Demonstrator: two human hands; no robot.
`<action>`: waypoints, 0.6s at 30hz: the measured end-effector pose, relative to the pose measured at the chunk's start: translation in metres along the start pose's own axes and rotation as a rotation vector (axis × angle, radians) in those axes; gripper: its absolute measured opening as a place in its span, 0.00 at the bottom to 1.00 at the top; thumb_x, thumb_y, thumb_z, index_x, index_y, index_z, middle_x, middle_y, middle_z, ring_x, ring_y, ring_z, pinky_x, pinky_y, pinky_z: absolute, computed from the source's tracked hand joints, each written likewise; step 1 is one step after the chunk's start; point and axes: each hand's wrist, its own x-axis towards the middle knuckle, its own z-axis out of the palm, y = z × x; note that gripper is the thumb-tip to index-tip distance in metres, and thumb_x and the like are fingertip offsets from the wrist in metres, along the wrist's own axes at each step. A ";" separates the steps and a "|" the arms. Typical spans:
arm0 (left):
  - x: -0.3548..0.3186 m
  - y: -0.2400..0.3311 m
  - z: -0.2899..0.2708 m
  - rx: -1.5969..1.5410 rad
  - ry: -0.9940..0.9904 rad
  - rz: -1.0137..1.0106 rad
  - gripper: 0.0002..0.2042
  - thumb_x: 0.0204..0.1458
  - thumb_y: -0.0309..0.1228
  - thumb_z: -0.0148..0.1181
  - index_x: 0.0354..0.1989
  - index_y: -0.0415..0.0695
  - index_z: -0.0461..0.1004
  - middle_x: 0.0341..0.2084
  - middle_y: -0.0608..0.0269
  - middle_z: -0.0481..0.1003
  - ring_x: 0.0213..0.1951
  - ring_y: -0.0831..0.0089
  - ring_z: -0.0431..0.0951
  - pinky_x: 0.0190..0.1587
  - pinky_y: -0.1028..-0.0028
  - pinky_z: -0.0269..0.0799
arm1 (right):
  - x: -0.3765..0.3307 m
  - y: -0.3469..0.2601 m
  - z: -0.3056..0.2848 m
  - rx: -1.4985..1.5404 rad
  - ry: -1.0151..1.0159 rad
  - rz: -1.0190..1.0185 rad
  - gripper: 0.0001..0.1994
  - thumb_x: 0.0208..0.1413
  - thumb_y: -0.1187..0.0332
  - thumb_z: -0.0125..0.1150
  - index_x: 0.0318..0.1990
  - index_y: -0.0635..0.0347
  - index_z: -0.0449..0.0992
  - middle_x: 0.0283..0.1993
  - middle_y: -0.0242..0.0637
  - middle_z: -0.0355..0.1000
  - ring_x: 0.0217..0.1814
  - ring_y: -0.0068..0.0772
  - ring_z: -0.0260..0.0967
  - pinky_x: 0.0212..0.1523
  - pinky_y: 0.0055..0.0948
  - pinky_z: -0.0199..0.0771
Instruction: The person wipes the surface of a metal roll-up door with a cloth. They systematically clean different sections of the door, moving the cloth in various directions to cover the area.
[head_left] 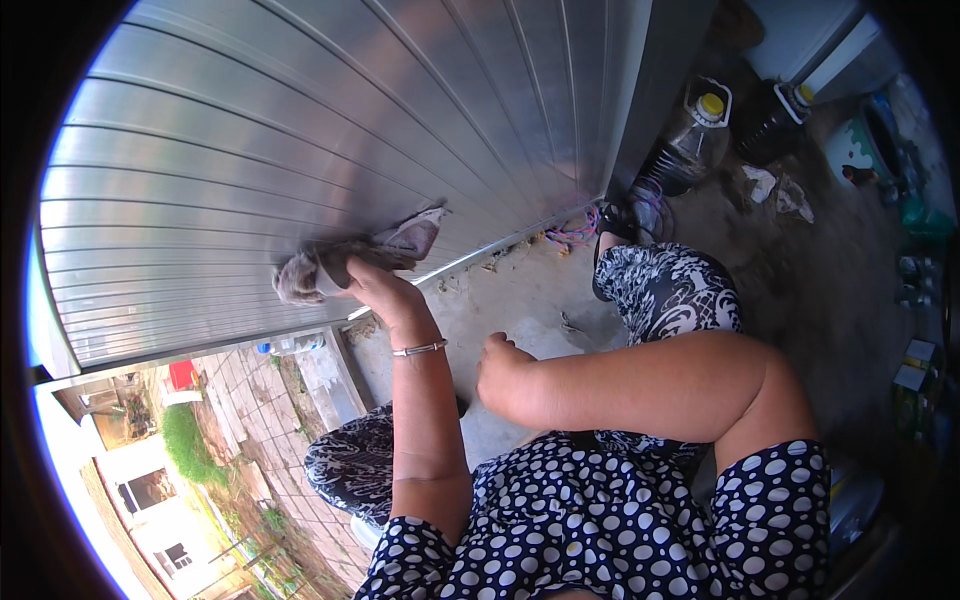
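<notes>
My left hand [378, 292], with a silver bracelet on its wrist, grips a damp-looking greyish cloth [305, 276]. The cloth is pressed against a ribbed silver metal panel [330, 130], low down near its bottom edge. One bunched end sticks out left of the fingers, and a flatter corner spreads to the right along the panel. My right hand [505, 378] hangs in front of my body, away from the panel, with its fingers curled in. Nothing shows in it, though its palm is turned out of sight.
Clear jugs with yellow caps [711, 105] and dark contents stand at the upper right. Pink and blue cords [572, 232] lie by my right foot [618, 218]. Crumpled scraps [790, 198] and a white-green bucket [862, 150] are farther right. Brick paving [270, 420] shows outside, lower left.
</notes>
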 end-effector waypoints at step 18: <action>0.007 -0.179 -0.064 -0.248 0.165 -1.226 0.17 0.57 0.30 0.37 0.51 0.37 0.66 0.49 0.50 0.70 0.52 0.55 0.70 0.58 0.52 0.63 | -0.013 0.001 -0.004 0.058 0.133 0.018 0.15 0.52 0.63 0.52 0.44 0.58 0.77 0.44 0.42 0.74 0.47 0.44 0.70 0.52 0.48 0.60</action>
